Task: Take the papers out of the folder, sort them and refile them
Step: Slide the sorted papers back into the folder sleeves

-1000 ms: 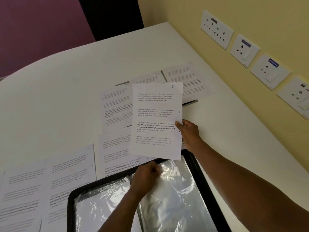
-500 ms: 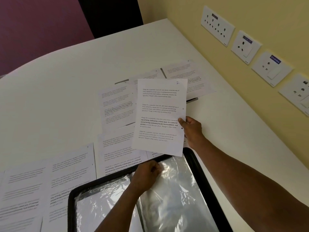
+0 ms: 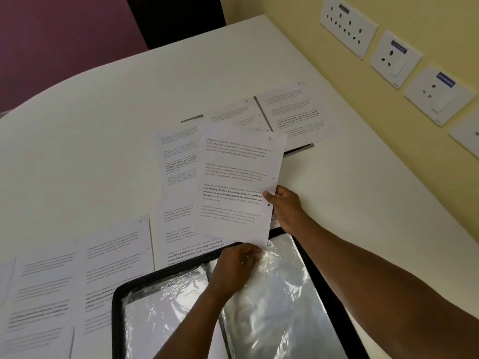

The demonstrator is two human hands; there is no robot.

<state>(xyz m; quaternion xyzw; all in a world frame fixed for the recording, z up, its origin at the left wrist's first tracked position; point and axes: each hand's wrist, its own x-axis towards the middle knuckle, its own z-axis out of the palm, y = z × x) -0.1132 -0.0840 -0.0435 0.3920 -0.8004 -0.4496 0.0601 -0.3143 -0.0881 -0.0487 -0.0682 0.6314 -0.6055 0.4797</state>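
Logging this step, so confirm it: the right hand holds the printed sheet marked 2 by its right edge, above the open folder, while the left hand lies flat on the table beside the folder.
One part is wrong. In the head view the left hand is not flat on the table; it pinches the top of a clear plastic sleeve inside the open folder. The right hand does hold the printed sheet marked 2 by its right edge, above the folder.

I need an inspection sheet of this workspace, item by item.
Surface: white table, curved far edge.
Job's things: open black-rimmed folder with clear plastic sleeves at near edge; printed white sheet marked 2 held above it; other printed sheets spread flat.
Clutter: nothing seen.
Grippers: right hand pinches the sheet's right edge; left hand grips a sleeve's top edge.
Cables: nothing seen.
Surroundings: yellow wall with white socket plates; maroon wall behind.
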